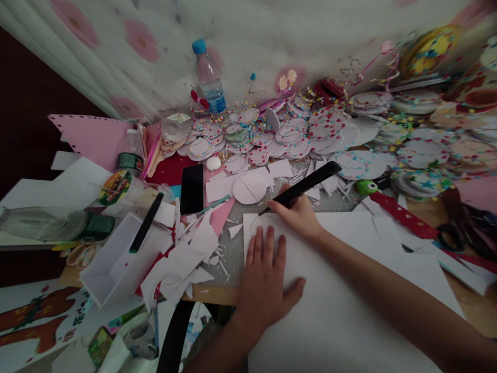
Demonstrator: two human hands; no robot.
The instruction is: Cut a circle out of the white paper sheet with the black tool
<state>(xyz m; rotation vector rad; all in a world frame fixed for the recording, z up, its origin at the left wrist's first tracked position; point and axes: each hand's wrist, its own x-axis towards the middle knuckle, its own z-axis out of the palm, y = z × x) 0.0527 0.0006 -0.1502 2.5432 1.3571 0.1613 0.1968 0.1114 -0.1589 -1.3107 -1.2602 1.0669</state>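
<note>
A large white paper sheet (310,305) lies in front of me. My left hand (267,267) is flat on it, palm down, with the fingers spread. My right hand (297,212) is closed around a long black pen (306,184), whose thin tip meets the paper near its upper left corner. A faint curved line shows on the sheet, just above my left fingertips. Beyond that corner is a white paper disc (249,188) with a dark line across it, resting on paper strips.
Stacks of decorated paper discs (289,134) fill the back. A water bottle (209,77) stands behind them. Left are a black phone (192,189), a white box (112,264) with a marker (146,223) across it, and paper scraps (186,254). Scissors (450,237) lie right.
</note>
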